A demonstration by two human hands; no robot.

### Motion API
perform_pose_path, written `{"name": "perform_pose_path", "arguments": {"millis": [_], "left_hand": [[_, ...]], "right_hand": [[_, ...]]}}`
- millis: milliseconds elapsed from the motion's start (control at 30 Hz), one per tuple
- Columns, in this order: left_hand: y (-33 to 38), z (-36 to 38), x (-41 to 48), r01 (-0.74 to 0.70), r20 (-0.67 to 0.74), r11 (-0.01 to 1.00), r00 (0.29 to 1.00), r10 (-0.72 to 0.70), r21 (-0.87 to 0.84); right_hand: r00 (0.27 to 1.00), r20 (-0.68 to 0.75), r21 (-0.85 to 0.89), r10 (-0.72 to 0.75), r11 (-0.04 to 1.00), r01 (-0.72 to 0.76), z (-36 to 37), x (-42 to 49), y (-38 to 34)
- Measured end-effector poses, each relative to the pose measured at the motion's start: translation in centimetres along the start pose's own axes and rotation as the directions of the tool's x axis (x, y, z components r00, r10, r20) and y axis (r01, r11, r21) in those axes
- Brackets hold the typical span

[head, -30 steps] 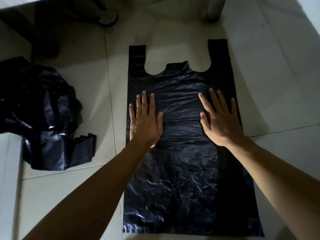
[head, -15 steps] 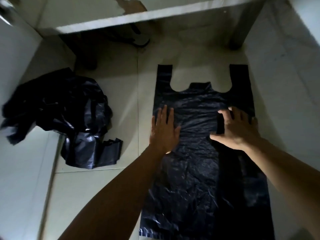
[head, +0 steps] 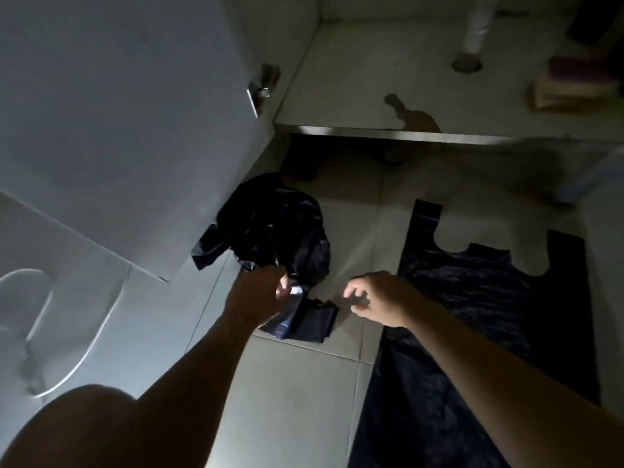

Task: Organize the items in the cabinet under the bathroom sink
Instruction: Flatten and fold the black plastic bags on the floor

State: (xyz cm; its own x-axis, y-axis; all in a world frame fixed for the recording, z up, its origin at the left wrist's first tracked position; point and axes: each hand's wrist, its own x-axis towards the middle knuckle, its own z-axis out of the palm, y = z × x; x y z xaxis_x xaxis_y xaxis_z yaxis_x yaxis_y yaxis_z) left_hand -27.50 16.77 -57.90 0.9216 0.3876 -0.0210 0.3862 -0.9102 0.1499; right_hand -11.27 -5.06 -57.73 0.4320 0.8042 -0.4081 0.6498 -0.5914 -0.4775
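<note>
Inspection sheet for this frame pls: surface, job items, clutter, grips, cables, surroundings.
surface: tiled floor, dim light.
job's things: flat black bag spread on the floor at right; crumpled black bags heaped left of it.
clutter: folded cloths on the cabinet shelf, blurred.
grips: left hand at the crumpled black bags, hold unclear; right hand over the floor, fingers loosely curled, empty.
cables: nothing seen.
surroundings: open cabinet door at left; cabinet shelf stained, drain pipe above it.

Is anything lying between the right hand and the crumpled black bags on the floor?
Nothing visible: only bare floor tile lies between the right hand and the crumpled black bags. The flat bag lies to its right.
</note>
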Motion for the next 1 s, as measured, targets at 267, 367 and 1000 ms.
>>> {"name": "perform_pose_path", "arguments": {"millis": [267,367,1000], "left_hand": [[-1.3,4.9,-3.5,0.394,0.04,0.858,0.914,-0.404,-0.331],[-0.2,4.5,-3.6,0.501,-0.066,0.749,0.811,-0.581,-0.434],[-3.4,0.1,-1.9,0.49,-0.132,0.755,0.795,-0.592,-0.436]], "right_hand": [[0.999,-0.005,-0.143,-0.034,0.989,0.033,8.7,2.4,-4.4],[0.998,-0.052,-0.171,-0.046,0.985,0.037,9.5,2.3,-4.0],[0.987,-0.131,-0.068,0.091,0.993,-0.1,6.8,2.8,-5.6]]}}
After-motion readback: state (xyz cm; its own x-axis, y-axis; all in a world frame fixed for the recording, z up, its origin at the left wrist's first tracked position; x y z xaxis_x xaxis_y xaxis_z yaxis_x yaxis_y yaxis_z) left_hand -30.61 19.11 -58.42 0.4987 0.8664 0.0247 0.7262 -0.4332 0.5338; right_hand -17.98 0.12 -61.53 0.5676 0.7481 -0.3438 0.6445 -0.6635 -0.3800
